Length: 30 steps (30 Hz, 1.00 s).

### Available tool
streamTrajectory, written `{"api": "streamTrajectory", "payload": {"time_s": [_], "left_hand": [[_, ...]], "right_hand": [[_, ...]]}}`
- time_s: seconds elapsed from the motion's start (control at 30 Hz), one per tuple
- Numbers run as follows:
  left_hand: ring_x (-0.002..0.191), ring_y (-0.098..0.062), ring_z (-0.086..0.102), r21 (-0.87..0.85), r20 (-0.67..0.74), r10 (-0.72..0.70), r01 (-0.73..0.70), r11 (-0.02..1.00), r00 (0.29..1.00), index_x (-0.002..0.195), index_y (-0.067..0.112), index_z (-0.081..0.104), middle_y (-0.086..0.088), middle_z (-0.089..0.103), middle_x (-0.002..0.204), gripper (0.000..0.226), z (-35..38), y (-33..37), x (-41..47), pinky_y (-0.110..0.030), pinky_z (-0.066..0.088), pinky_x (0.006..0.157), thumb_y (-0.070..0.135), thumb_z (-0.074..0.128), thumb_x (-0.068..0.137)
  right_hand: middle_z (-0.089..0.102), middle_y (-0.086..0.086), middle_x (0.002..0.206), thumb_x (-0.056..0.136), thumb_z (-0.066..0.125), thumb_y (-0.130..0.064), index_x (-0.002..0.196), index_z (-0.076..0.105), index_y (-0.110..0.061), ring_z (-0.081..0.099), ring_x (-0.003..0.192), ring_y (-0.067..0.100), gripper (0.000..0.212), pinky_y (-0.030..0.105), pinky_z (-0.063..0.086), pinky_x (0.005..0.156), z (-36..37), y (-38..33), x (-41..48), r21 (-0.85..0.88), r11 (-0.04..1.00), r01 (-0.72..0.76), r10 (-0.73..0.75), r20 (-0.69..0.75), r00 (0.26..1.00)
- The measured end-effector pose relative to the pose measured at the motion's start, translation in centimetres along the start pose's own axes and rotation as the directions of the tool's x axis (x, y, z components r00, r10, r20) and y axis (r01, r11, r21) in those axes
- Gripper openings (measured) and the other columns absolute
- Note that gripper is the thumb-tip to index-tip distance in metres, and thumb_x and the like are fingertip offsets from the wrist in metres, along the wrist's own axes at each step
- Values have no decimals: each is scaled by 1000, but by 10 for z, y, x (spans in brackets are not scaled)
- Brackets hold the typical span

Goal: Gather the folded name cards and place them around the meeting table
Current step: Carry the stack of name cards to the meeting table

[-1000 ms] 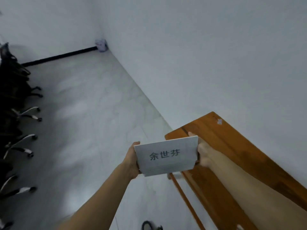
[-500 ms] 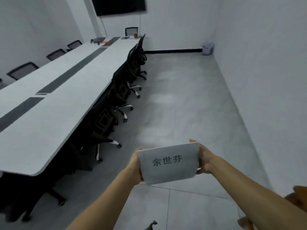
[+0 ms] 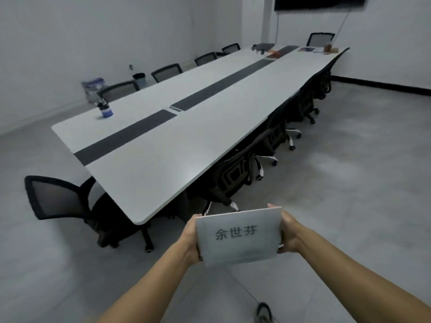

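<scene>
While the stack of name cards is sitting up in front of the chest, the left hand is clamping its left edge and the right hand is clamping the right one, fingers curled round behind, so both are closed on it. The top card is showing three printed characters, and thin edges are peeking out along the bottom; can't count how many cards.

The long white meeting table with a dark strip down the middle is stretching away, just beyond the cards. Black mesh chairs are lining both sides. A blue cup is standing near the near-left corner. Stuff at the far end is too blurry to name. A dark screen is getting cut off up top, and a shoe is poking in at the bottom.
</scene>
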<state>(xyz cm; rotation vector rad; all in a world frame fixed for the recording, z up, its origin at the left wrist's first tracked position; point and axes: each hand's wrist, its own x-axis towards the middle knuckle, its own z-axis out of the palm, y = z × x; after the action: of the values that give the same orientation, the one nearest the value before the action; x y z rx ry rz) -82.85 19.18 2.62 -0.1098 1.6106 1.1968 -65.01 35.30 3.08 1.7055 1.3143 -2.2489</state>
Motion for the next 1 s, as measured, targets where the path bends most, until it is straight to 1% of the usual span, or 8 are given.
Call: {"api": "streamTrajectory", "payload": {"time_s": [0.1, 0.23, 0.37, 0.5, 0.6, 0.77, 0.87, 1.0], "left_hand": [[59, -27, 64, -128, -50, 0, -6, 992, 999, 56, 21, 50, -5, 66, 69, 32, -20, 29, 26, -26, 47, 57, 43, 44, 77], [63, -28, 63, -282, -118, 38, -70, 957, 992, 58, 20, 57, -7, 66, 70, 26, -56, 69, 48, -30, 50, 61, 41, 51, 73], [73, -31, 64, -420, -221, 16, -111, 901, 975, 70, 14, 66, -12, 70, 79, 37, -108, 98, 71, -37, 52, 69, 46, 50, 76], [75, -32, 64, -453, -277, 5, -135, 881, 961, 72, 14, 67, -12, 68, 81, 31, -155, 122, 94, -40, 55, 71, 42, 54, 75], [79, -34, 64, -462, -289, -5, -135, 876, 957, 81, 13, 67, -13, 67, 87, 31, -199, 147, 126, -45, 53, 78, 41, 58, 71], [66, -30, 61, -433, -240, -55, -56, 900, 969, 70, 16, 59, -9, 63, 75, 24, -268, 200, 182, -34, 54, 63, 39, 53, 72], [61, -28, 61, -399, -205, -94, 4, 917, 974, 64, 15, 57, -8, 65, 65, 33, -297, 228, 207, -28, 52, 53, 42, 46, 81], [65, -28, 61, -364, -191, -114, 37, 931, 975, 65, 18, 58, -7, 66, 64, 37, -333, 264, 244, -30, 49, 58, 48, 46, 81]], "right_hand": [[67, 11, 86, 89, 45, -59, 85, 58, -19, 59, 77, 27, 43, 30, 41, 67, 26, -53, 45, -144, 989, 28, -23, 40, 999], [73, 13, 99, 77, 50, -70, 108, 51, -37, 68, 85, 31, 46, 34, 52, 74, 81, -120, 104, -268, 961, 61, -16, 167, 986], [70, 16, 102, 51, 58, -76, 89, 60, -26, 66, 91, 34, 63, 44, 49, 83, 143, -159, 166, -354, 934, 50, 57, 286, 956], [68, 15, 106, 72, 58, -68, 94, 62, -23, 66, 89, 36, 50, 43, 52, 77, 202, -178, 180, -333, 943, 1, 106, 301, 948], [68, 20, 112, 77, 46, -71, 96, 60, -17, 64, 90, 34, 59, 42, 50, 83, 248, -190, 212, -299, 954, -38, 132, 301, 944], [66, 14, 95, 79, 46, -71, 92, 60, -15, 64, 78, 30, 59, 31, 53, 68, 319, -217, 259, -237, 966, -103, 159, 232, 960], [70, 10, 102, 81, 47, -66, 91, 64, -21, 65, 91, 30, 49, 37, 51, 79, 352, -234, 273, -239, 968, -74, 123, 194, 973], [70, 10, 107, 87, 45, -60, 97, 67, -20, 63, 98, 29, 46, 43, 47, 89, 383, -253, 292, -202, 975, -93, 125, 150, 981]]}}
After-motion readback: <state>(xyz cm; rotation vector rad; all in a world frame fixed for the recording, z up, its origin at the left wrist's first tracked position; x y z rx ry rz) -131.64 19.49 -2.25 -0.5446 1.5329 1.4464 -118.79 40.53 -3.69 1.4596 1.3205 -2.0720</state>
